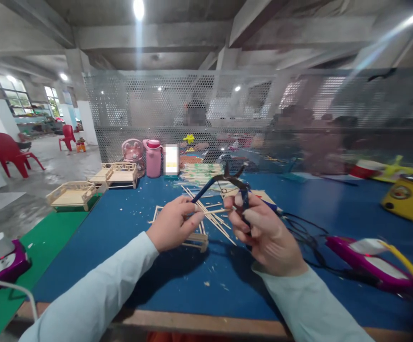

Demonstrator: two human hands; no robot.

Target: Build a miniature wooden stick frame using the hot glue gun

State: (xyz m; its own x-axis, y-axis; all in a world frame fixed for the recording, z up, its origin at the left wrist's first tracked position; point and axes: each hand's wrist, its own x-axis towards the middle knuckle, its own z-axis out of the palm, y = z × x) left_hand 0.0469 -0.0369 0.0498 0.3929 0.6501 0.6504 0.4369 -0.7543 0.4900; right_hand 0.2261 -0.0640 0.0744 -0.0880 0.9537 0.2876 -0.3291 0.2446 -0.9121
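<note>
My right hand is closed round one blue handle of a pair of cutting pliers, whose jaws point up and away. My left hand pinches a thin wooden stick and touches the pliers' other blue handle. Both hands hover over a blue table. Beneath them lie several loose wooden sticks and a small stick frame.
Small wooden model beds stand at the left. A pink fan, a pink bottle and stick bundles stand before a perforated metal screen. A purple glue gun with black cables lies right; a yellow pot far right. People sit behind the screen.
</note>
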